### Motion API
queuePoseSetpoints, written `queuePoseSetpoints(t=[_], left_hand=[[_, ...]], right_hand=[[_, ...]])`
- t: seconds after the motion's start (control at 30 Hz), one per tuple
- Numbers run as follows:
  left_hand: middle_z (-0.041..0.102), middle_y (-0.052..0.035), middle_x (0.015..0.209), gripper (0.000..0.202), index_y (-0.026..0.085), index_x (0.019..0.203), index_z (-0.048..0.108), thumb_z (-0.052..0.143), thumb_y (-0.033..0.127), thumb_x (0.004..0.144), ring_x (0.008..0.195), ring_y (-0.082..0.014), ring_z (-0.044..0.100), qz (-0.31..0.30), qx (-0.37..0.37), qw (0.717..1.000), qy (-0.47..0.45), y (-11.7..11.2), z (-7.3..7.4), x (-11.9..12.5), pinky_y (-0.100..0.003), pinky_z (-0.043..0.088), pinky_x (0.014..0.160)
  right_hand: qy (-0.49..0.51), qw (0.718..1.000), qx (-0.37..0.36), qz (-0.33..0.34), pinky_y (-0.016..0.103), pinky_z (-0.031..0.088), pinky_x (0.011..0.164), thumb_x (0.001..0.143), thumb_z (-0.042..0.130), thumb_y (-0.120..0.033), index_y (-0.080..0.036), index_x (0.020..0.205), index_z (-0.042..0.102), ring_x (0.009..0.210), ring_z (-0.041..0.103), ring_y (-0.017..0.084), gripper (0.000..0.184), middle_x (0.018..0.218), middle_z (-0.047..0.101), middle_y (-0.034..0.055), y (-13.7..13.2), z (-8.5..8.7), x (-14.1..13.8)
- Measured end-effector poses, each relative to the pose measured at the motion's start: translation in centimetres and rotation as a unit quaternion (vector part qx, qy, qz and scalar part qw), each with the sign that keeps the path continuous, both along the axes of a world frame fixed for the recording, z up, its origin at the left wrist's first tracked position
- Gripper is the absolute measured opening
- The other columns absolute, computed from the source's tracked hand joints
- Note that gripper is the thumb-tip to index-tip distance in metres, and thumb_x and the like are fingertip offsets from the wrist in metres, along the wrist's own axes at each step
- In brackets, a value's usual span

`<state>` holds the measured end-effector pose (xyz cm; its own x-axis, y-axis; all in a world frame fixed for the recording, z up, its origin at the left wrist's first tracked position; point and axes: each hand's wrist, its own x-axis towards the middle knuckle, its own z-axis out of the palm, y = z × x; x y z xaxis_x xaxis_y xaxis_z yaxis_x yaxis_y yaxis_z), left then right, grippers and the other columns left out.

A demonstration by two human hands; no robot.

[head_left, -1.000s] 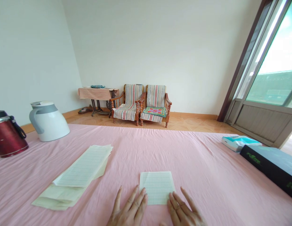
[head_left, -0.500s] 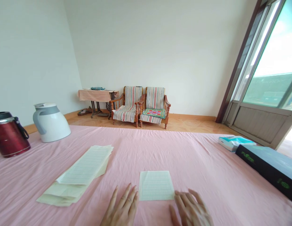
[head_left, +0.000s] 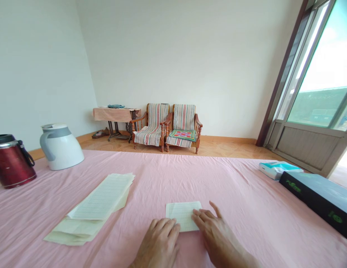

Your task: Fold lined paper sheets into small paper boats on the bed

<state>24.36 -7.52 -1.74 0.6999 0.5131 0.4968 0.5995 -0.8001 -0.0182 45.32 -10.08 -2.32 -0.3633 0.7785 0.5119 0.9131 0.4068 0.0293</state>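
Small ruled sheet (head_left: 182, 214) lying flat on pink cloth (head_left: 232, 190), near side, about the middle. Left hand (head_left: 161, 238) at near-left corner, fingers curled; right hand (head_left: 214, 229) over right edge, fingers stretched onto paper. Cannot tell whether pinched by either; undersides hidden. Probably feather-light, limp, easily creased or torn, apt to skid on cloth. Best held lightly by near corners. Far edge uncovered. Room for moving: far, toward cloth's far edge; right, up to black box (head_left: 313, 208) and white-and-teal pack (head_left: 281, 169). Less room left: loose paper stack (head_left: 92, 203), then white jug (head_left: 64, 149) and red flask (head_left: 13, 163) farther off.
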Motion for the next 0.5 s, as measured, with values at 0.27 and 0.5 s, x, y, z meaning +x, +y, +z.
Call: queuePoseSetpoints(t=[0.27,0.5], left_hand=[[0.063,-0.0072,0.1,0.031,0.017,0.109,0.059,0.042,0.005,0.085,0.09,-0.0224,0.058,-0.016,0.008,0.999,-0.04,0.4,0.0,0.8,-0.036,0.05,0.079],[0.061,-0.0069,0.089,0.029,0.016,0.102,0.057,0.032,0.005,0.091,0.08,-0.02,0.059,-0.058,-0.011,0.996,-0.071,0.1,0.1,1.5,-0.031,0.053,0.068]], right_hand=[[-0.049,0.982,0.169,-0.066,0.036,0.044,0.077,0.077,0.052,-0.006,-0.014,0.103,0.061,0.079,0.063,0.022,0.029,0.09,0.07,0.011,0.0,-2.1,0.2],[-0.011,0.97,0.236,-0.06,0.038,0.042,0.079,0.089,0.04,-0.014,-0.019,0.099,0.065,0.078,0.06,0.023,0.028,0.077,0.069,0.0073,-1.6,-2.7,-1.1]])
